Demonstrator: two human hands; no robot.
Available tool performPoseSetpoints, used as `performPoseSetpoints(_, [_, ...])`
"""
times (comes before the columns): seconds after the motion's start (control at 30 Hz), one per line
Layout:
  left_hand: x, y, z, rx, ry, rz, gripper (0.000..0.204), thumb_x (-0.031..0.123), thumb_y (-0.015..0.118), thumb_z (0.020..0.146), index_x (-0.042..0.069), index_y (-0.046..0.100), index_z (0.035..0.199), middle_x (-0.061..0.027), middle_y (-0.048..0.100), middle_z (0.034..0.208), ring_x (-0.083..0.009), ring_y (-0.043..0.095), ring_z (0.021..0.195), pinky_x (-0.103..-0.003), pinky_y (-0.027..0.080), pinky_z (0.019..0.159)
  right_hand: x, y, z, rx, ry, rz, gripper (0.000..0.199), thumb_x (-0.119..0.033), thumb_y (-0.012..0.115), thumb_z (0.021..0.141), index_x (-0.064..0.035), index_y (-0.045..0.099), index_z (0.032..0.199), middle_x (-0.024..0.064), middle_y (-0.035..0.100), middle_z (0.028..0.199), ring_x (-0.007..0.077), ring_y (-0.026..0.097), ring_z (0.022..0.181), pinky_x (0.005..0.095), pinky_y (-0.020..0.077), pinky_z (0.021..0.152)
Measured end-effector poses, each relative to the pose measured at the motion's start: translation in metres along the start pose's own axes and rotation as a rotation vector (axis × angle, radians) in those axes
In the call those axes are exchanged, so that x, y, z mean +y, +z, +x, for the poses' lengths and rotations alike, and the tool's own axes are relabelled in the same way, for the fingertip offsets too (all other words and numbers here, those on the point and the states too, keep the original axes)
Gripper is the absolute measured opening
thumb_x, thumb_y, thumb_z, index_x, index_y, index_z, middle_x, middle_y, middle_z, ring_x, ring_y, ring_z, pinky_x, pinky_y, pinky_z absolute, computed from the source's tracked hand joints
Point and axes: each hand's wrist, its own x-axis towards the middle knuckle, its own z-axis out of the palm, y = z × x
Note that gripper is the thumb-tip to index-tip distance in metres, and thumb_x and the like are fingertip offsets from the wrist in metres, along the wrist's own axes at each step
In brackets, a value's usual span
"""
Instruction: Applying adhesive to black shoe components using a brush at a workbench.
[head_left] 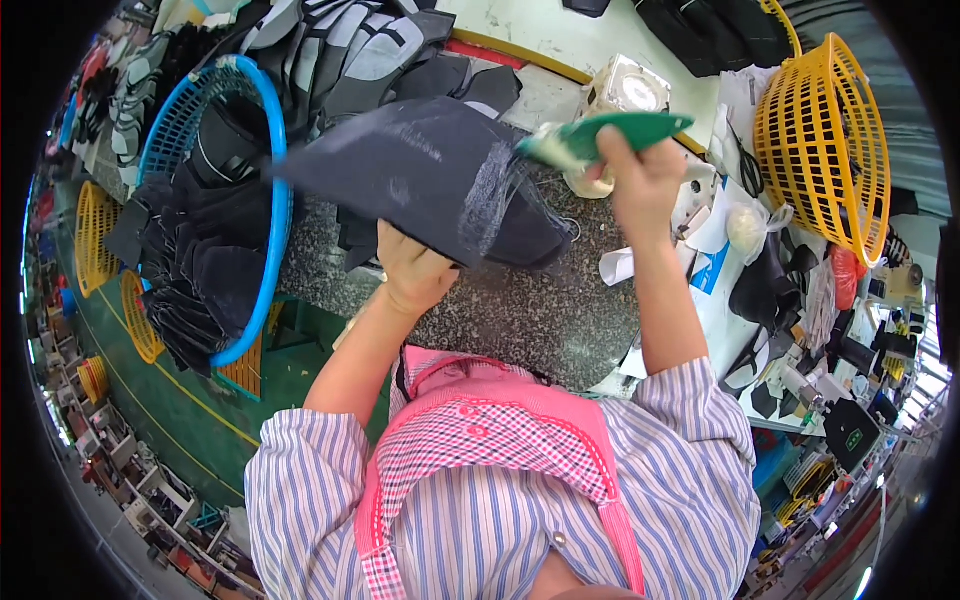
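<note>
My left hand [413, 270] is closed on the lower edge of a dark shoe-upper piece [390, 165], holding it up above the speckled worktop [550, 315]. A whitish, wet-looking smear runs down the right part of that piece. In my right hand [645, 190] is a brush [645, 128] with a green handle. Its cream-coated head points left, close to the smeared area; whether it touches is blurred. Behind the brush stands a white pot [632, 85] crusted with dried cream-coloured matter. Another dark piece [530, 225] shows under the held one.
On the left, a blue basket [276, 215] is full of dark pieces. Stacked black and grey pieces [350, 45] lie at the back. A yellow basket [820, 140] stands at the right. Nearby are black-handled scissors [745, 165] and a small tied plastic bag [746, 232].
</note>
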Motion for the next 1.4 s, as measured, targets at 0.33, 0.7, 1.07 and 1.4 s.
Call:
performPoseSetpoints(0.33, [0.002, -0.003, -0.01, 0.017, -0.02, 0.008, 0.024, 0.006, 0.064, 0.053, 0.006, 0.063, 0.077, -0.0111, 0.06, 0.09, -0.03, 0.056, 0.087, -0.041, 0.039, 0.08, 0.003, -0.012, 0.01, 0.013, 0.069, 0.227, 0.01, -0.005, 0.053, 0.078, 0.0039, 0.056, 0.075, 0.0084, 0.058, 0.064, 0.0108, 0.051, 0.045, 0.0208, 0.0393, 0.04])
performPoseSetpoints(0.7, [0.008, 0.002, 0.004, 0.087, -0.164, -0.063, 0.016, 0.0, 0.055, 0.053, 0.0, 0.059, 0.068, -0.0119, 0.059, 0.08, -0.0318, 0.055, 0.077, -0.04, 0.039, 0.073, -0.011, -0.02, 0.006, 0.051, -0.034, 0.463, 0.012, -0.007, 0.056, 0.079, 0.0041, 0.057, 0.077, 0.0088, 0.059, 0.069, 0.0095, 0.052, 0.048, 0.0182, 0.0405, 0.043])
performPoseSetpoints(1.07, [0.012, 0.004, 0.002, 0.138, -0.557, -0.429, 0.014, -0.004, 0.056, 0.067, 0.0, 0.056, 0.081, -0.0116, 0.054, 0.071, -0.0276, 0.049, 0.061, -0.031, 0.036, 0.058, -0.011, -0.005, 0.035, -0.775, -0.092, 0.3, 0.015, -0.01, 0.059, 0.074, 0.0048, 0.058, 0.077, 0.016, 0.059, 0.074, 0.0152, 0.055, 0.052, 0.0221, 0.0451, 0.046])
performPoseSetpoints(1.4, [0.011, 0.0, 0.027, 0.177, -0.796, -0.904, 0.013, 0.006, 0.057, 0.079, 0.0, 0.056, 0.09, 0.0005, 0.058, 0.082, -0.0061, 0.049, 0.072, -0.02, 0.04, 0.066, -0.02, -0.004, 0.046, -0.76, -0.176, 0.446, 0.013, -0.009, 0.053, 0.08, 0.0041, 0.052, 0.082, 0.017, 0.058, 0.075, 0.0141, 0.053, 0.048, 0.0199, 0.042, 0.04])
